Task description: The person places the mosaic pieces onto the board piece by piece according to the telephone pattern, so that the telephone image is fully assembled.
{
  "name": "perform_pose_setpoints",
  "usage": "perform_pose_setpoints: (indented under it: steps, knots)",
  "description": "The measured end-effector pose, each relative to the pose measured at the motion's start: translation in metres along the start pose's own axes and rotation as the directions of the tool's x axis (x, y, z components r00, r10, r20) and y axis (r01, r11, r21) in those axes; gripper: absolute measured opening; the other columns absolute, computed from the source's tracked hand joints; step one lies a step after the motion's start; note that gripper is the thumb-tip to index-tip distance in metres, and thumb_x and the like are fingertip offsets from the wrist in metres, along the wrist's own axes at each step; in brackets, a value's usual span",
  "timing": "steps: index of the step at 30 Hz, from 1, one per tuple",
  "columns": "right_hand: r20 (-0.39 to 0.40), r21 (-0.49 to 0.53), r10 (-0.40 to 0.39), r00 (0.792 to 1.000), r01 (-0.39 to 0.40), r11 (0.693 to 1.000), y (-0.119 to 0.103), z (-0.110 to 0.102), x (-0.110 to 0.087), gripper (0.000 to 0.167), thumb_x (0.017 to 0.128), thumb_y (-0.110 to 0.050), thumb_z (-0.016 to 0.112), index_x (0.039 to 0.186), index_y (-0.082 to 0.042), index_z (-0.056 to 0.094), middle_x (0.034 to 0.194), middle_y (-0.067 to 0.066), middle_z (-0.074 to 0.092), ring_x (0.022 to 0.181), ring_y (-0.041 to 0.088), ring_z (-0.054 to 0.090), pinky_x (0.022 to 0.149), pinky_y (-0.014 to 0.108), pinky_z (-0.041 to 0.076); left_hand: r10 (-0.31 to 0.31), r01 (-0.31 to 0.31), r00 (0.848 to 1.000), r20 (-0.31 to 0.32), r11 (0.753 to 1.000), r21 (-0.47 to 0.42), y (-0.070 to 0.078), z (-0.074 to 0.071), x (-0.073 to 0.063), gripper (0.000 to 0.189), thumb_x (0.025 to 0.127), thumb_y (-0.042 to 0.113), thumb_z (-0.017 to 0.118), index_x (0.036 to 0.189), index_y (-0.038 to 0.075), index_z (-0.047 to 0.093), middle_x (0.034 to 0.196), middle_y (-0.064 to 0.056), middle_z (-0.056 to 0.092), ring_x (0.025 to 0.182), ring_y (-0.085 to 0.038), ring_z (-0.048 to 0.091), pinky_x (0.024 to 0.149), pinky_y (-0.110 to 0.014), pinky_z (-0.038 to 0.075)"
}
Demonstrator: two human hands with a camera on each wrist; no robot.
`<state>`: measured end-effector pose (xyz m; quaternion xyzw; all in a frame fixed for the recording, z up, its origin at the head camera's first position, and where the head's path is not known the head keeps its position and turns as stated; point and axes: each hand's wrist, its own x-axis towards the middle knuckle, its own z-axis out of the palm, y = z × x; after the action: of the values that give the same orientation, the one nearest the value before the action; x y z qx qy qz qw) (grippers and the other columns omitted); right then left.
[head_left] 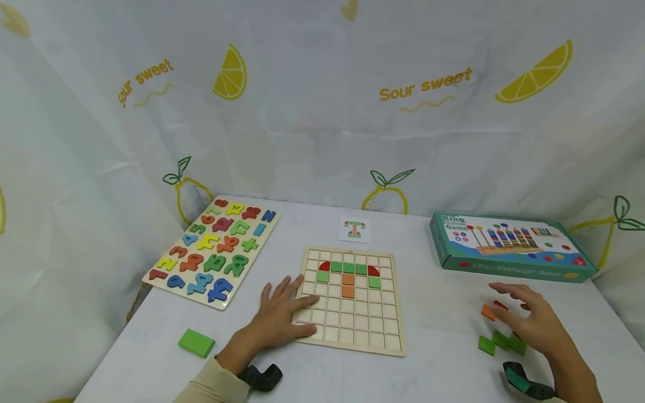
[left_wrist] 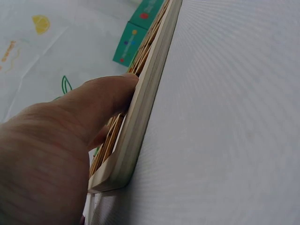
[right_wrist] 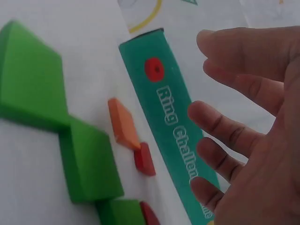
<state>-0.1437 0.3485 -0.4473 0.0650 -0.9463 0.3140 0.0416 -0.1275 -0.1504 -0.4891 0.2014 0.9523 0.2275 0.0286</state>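
A wooden grid board [head_left: 332, 319] lies mid-table with green, orange and red tiles set in its upper rows. My left hand [head_left: 277, 316] rests spread on the board's left edge; in the left wrist view the thumb [left_wrist: 108, 93] presses on the rim. My right hand [head_left: 534, 322] hovers at the right over loose tiles, fingers apart and nothing between them. Beneath and beside it lie an orange tile [right_wrist: 123, 124], a red tile [right_wrist: 144, 159] and several green tiles [right_wrist: 89, 159]. Part of this small pile is hidden by the hand in the head view.
Behind the board lies a pattern card [head_left: 354, 229]. A number puzzle board [head_left: 237, 280] is at the left, with a green block [head_left: 196, 342] in front of it. At the back right sits a green game box [head_left: 514, 246]. A printed curtain hangs behind the table.
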Motion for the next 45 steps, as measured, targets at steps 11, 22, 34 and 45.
perform_pose_setpoints:
  steps: [11, 22, 34, 45]
  knots:
    - [0.166, 0.017, 0.079, 0.983, -0.083, 0.996, 0.029, 0.007, 0.001, 0.057, 0.089, -0.032, 0.07, 0.129, 0.006, 0.055, 0.129, 0.036, 0.04, 0.119, 0.057, 0.026, 0.084, 0.077, 0.027, -0.006, 0.006, 1.0, 0.005, 1.0, 0.003, -0.001, 0.001, 0.0, 0.066, 0.081, 0.068, 0.06, 0.137, 0.033, 0.056, 0.158, -0.007, 0.022, 0.143, -0.034, 0.011, 0.104, -0.066, 0.0]
    - [0.098, -0.093, 0.031, 0.995, -0.022, 0.995, 0.027, 0.013, 0.003, 0.031, 0.086, -0.02, 0.073, 0.104, 0.004, 0.063, 0.12, 0.034, 0.041, 0.111, 0.057, 0.028, 0.082, 0.071, 0.027, 0.007, -0.007, 1.0, -0.009, 1.0, 0.007, 0.0, -0.001, 0.0, 0.066, 0.081, 0.067, 0.061, 0.136, 0.033, 0.057, 0.157, -0.007, 0.023, 0.143, -0.035, 0.013, 0.104, -0.066, 0.002]
    - [0.066, -0.156, 0.062, 0.996, -0.051, 0.986, 0.019, 0.016, 0.005, 0.031, 0.089, -0.017, 0.068, 0.107, 0.007, 0.06, 0.119, 0.036, 0.037, 0.107, 0.056, 0.03, 0.081, 0.069, 0.027, 0.005, -0.005, 1.0, -0.007, 1.0, -0.009, -0.001, -0.002, 0.001, 0.065, 0.081, 0.066, 0.061, 0.136, 0.032, 0.057, 0.157, -0.008, 0.023, 0.143, -0.036, 0.012, 0.104, -0.067, 0.001]
    - [-0.08, -0.136, -0.005, 0.997, -0.006, 0.991, -0.004, 0.007, 0.001, 0.029, 0.088, -0.004, 0.069, 0.112, 0.008, 0.059, 0.102, 0.025, 0.057, 0.1, 0.044, 0.04, 0.076, 0.062, 0.036, 0.009, -0.009, 1.0, -0.01, 1.0, -0.015, -0.001, 0.0, 0.001, 0.065, 0.081, 0.066, 0.062, 0.136, 0.032, 0.058, 0.157, -0.007, 0.023, 0.143, -0.035, 0.012, 0.103, -0.067, 0.001]
